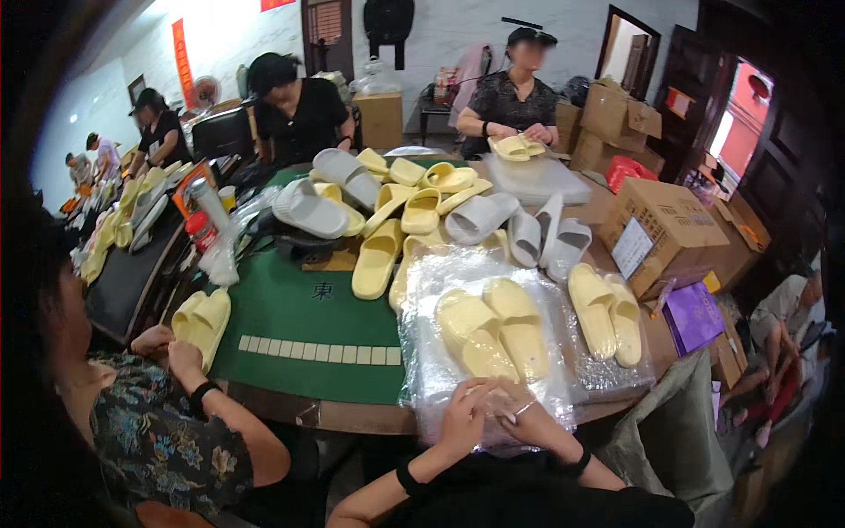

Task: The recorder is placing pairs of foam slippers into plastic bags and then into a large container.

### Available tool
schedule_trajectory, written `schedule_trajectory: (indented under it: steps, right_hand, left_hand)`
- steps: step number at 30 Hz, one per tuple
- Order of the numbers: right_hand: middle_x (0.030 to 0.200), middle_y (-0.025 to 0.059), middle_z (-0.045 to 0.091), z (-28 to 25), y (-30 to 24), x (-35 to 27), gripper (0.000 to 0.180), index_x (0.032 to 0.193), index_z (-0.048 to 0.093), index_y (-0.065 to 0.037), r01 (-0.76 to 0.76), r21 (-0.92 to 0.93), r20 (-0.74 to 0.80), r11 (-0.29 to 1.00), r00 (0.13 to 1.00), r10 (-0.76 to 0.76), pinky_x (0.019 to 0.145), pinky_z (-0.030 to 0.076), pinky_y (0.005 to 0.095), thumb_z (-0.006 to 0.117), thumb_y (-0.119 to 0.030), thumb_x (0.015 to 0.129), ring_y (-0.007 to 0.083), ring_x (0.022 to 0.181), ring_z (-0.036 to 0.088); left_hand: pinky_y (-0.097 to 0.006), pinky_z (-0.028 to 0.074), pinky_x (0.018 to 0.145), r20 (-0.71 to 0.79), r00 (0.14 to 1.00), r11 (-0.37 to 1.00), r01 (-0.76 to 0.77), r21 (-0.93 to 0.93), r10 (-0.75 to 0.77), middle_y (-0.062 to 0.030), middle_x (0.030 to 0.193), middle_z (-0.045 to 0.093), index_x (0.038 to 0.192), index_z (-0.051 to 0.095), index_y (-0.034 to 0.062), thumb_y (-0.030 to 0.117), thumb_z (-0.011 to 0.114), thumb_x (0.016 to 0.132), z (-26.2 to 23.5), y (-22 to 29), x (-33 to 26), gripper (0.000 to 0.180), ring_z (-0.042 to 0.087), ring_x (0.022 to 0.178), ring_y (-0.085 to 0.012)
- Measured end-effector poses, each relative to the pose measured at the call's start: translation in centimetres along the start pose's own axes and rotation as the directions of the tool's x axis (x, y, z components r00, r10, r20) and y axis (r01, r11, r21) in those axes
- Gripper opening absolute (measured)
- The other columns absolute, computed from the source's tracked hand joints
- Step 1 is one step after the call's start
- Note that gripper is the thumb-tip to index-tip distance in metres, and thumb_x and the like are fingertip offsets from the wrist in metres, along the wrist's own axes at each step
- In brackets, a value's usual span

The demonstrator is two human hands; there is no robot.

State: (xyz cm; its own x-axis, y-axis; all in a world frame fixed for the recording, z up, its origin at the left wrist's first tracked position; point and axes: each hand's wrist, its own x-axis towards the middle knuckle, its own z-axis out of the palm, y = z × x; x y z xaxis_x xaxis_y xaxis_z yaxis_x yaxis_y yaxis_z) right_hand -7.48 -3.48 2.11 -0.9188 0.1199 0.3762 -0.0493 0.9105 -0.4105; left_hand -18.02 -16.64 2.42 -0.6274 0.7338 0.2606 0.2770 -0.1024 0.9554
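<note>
My left hand (463, 412) and my right hand (526, 415) meet at the near edge of a stack of clear plastic bags (431, 339). Their fingers are closed and brought together; whatever is between them is too small to make out. A thin whitish strip or band shows at the right fingers. Just beyond my hands lies a pair of pale yellow slippers (493, 333), side by side on the shiny plastic. To the right, another yellow pair (607, 310) rests on bubble-textured plastic. A heap of yellow and grey slippers (422, 198) covers the table's middle.
The green table mat (308, 370) carries a row of pale tiles (319, 352). At the left, a co-worker's hands hold a yellow slipper (202, 326); across the table another person handles yellow slippers (518, 147). Cardboard boxes (660, 233) and a purple package (695, 317) stand right.
</note>
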Motion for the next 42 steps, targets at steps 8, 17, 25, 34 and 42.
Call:
schedule_trajectory:
  steps: [8,17,25,34,42]
  right_hand:
    - [0.110,0.0096,0.062,-3.8,-2.6,-3.9,0.027,0.113,0.059,-0.005,-0.533,0.670,0.603,0.517,0.797,0.039,0.085,0.044,0.0304,0.050,-0.023,0.095,0.0168,0.101,0.057]
    - [0.133,0.0192,0.045,-2.2,-0.6,-3.1,0.091,0.141,0.027,-0.006,-0.154,0.830,0.425,-0.535,0.797,0.429,0.095,0.044,0.0439,0.036,-0.073,0.080,0.0315,0.115,0.051]
    - [0.092,0.0118,0.061,-1.0,-0.7,-2.5,0.025,0.106,0.053,0.000,-0.194,0.895,0.442,-0.402,0.514,0.735,0.061,0.055,0.0320,0.053,-0.020,0.092,0.0217,0.079,0.063]
    - [0.103,0.0155,0.060,-2.7,5.7,-4.2,0.036,0.120,0.046,0.006,-0.553,0.691,-0.012,0.465,0.635,0.773,0.078,0.051,0.0348,0.054,-0.012,0.090,0.0243,0.092,0.063]
    - [0.106,0.0112,0.055,-11.1,11.3,0.9,0.030,0.116,0.047,0.001,-0.199,0.838,-0.397,0.508,0.415,0.819,0.078,0.052,0.0292,0.057,-0.008,0.089,0.0176,0.089,0.058]
  left_hand:
    - [-0.023,0.046,0.066,-0.102,0.993,0.997,-0.065,-0.050,0.060,-0.0082,0.091,0.057,0.094,0.065,-0.0005,-0.007,0.050,0.086,0.3,1.6,1.9,0.019,0.061,0.080,-0.0136]
    - [-0.025,0.049,0.069,0.020,0.995,0.984,-0.098,-0.151,0.102,-0.0090,0.092,0.057,0.096,0.065,-0.0004,-0.008,0.053,0.085,2.0,4.5,1.4,0.018,0.060,0.080,-0.0154]
    - [-0.026,0.049,0.073,0.370,0.929,0.998,-0.018,0.061,-0.006,-0.0101,0.098,0.059,0.099,0.066,0.0049,-0.008,0.059,0.076,2.4,2.7,-1.1,0.027,0.059,0.086,-0.0199]
    - [-0.041,0.041,0.085,-0.152,0.977,0.983,-0.129,0.133,0.149,-0.0152,0.116,0.049,0.106,0.057,0.0075,0.005,0.063,0.074,-1.4,-1.7,0.5,0.033,0.049,0.104,-0.0306]
    - [-0.045,0.037,0.088,0.204,0.973,0.522,-0.232,0.821,0.111,-0.0129,0.113,0.052,0.108,0.058,0.0083,0.024,0.062,0.076,-1.0,-7.1,0.6,0.036,0.048,0.104,-0.0315]
